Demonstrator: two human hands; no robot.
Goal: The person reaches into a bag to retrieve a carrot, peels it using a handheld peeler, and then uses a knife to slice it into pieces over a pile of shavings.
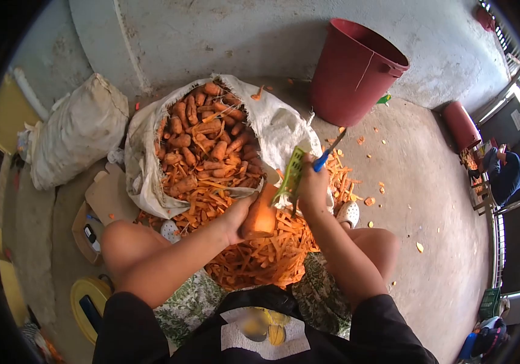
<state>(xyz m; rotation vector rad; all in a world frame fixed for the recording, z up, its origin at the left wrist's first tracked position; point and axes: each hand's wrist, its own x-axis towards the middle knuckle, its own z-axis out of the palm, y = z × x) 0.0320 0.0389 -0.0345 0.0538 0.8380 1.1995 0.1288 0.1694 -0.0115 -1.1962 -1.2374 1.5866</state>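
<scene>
My left hand (236,215) grips a thick orange carrot (260,217) from the left side, held over a heap of orange peelings (260,255) between my knees. My right hand (312,182) is closed on a green peeler (291,173) together with a blue-handled knife (328,155) that sticks up to the right. The peeler's head rests against the top of the carrot. An open white sack (145,176) full of unpeeled carrots (202,136) stands just beyond my hands.
A dark red bucket (354,73) stands at the back right by the wall. A tied white sack (72,130) lies at left, a cardboard box (87,233) and a yellow lid (87,291) near my left knee. Another person (506,173) sits far right.
</scene>
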